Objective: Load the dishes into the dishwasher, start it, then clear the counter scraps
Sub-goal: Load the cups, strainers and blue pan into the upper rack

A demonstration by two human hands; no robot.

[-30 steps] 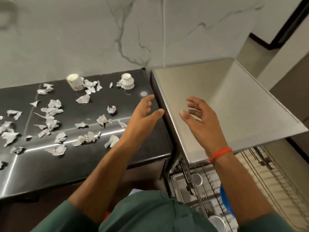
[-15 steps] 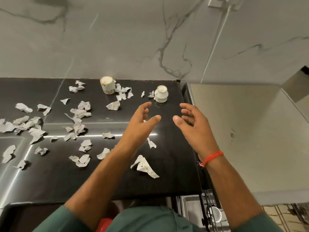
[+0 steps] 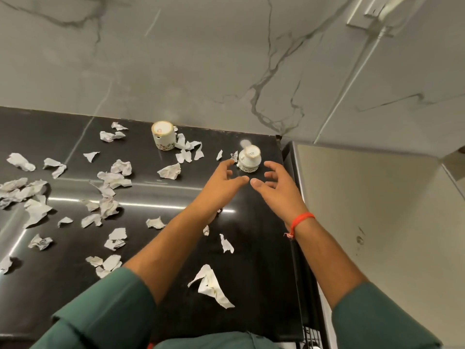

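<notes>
Both hands are hovering over the black counter [image 3: 264,285], fingers loosely spread, holding nothing. The left hand [image 3: 221,187] and right hand [image 3: 279,190] are flanking an upturned white cup [image 3: 247,161] near the counter's right end; thumbs nearly meeting just in front of it (contact with the cup cannot be told). A second upturned cup [image 3: 163,136] is standing farther left by the marbled wall [image 3: 201,59]. Torn paper scraps [image 3: 110,182] are lying scattered across the counter. The dishwasher top [image 3: 364,210] is sitting just right.
</notes>
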